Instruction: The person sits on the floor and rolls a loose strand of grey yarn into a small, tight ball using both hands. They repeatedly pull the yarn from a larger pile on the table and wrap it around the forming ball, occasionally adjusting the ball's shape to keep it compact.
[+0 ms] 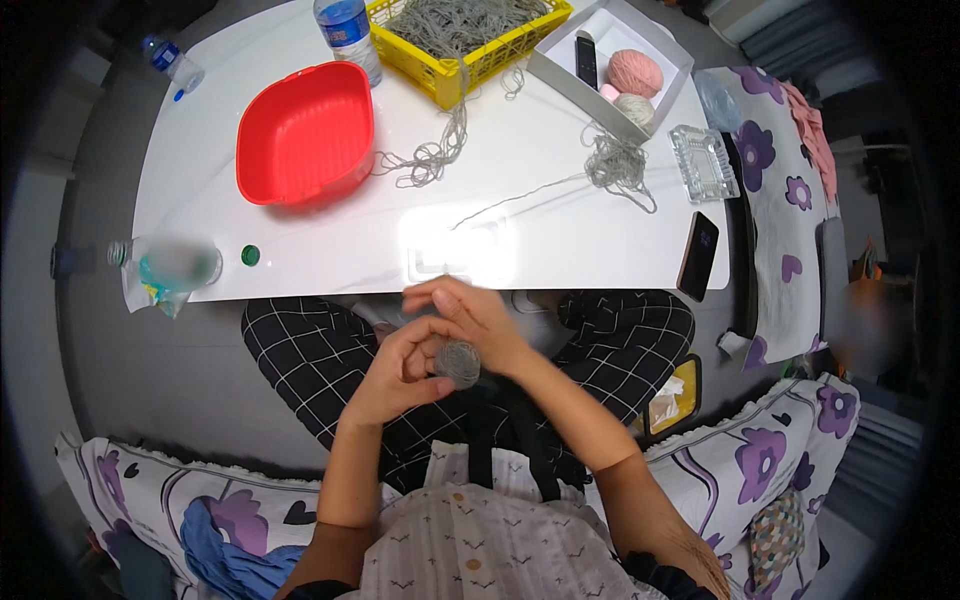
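A small ball of grey yarn [457, 364] is held in my left hand [394, 371], between thumb and fingers, above my lap. My right hand [480, 319] is bent over the top of the left one, its fingers close together near the table's front edge; whether it pinches a strand cannot be told. On the white table a loose tangle of grey yarn [616, 166] lies at the right, with one strand running left from it towards my hands. More grey yarn [442, 150] spills out of a yellow plastic basket [448, 81] and reaches a red plastic basin [306, 135].
A grey-white box [585, 96] holds pink yarn [634, 73], a pale yarn ball [634, 111] and a black remote control [586, 60]. A glass ashtray [703, 163] and a smartphone [698, 256] lie at the right. Plastic bottles [349, 34] and a green cap [250, 256] are towards the left.
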`<state>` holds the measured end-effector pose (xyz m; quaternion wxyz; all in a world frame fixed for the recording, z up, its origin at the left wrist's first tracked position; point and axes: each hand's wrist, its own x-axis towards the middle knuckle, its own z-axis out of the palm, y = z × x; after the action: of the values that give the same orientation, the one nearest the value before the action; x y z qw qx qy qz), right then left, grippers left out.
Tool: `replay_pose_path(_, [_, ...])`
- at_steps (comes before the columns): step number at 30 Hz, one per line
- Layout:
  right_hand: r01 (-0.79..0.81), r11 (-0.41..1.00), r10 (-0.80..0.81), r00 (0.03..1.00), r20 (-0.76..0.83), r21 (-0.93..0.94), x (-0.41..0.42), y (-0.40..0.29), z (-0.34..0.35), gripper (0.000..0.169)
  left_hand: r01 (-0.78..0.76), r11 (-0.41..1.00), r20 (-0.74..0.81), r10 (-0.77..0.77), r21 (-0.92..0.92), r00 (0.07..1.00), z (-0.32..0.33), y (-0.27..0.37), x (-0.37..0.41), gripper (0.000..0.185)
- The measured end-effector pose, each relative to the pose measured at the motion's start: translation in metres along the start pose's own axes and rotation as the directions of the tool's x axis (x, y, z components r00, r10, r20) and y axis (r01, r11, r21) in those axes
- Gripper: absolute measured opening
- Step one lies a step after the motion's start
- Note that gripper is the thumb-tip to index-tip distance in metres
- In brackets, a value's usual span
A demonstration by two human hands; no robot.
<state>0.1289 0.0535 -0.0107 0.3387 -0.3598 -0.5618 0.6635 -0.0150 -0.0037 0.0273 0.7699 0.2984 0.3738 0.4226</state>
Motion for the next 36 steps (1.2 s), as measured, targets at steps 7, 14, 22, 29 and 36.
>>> replay_pose_path(7, [-0.128,0.927,0.079,0.985,-0.15,-0.351,-0.047,0.014,0.018,0.021,-0.258,0.966,-0.374,0.227,-0.034,0.899,-0.02,-0.006,0.016,0.037])
replay_pose_path(14, [0.13,0.783,-0.156,0.988,0.01,-0.608,-0.056,-0.019,-0.006,0.011,-0.088,0.936,-0.157,0.149,0.34,0.976,-0.021,-0.037,0.015,0.039])
replay_pose_path(22, [-0.147,0.917,0.054,0.967,-0.25,-0.372,-0.04,-0.012,-0.024,0.017,-0.204,0.97,-0.003,0.206,-0.136,0.979,0.004,-0.025,0.013,0.044])
replay_pose_path(29, [0.056,0.866,-0.084,0.996,-0.035,-0.497,-0.076,-0.002,-0.002,0.02,-0.183,0.967,-0.279,0.227,0.177,0.933,-0.004,-0.024,0.03,0.041])
replay_pose_path(36, [-0.025,0.922,-0.082,0.963,-0.256,-0.388,-0.05,-0.009,-0.025,0.021,0.05,0.99,0.038,-0.055,0.13,0.998,0.008,-0.035,0.013,0.048])
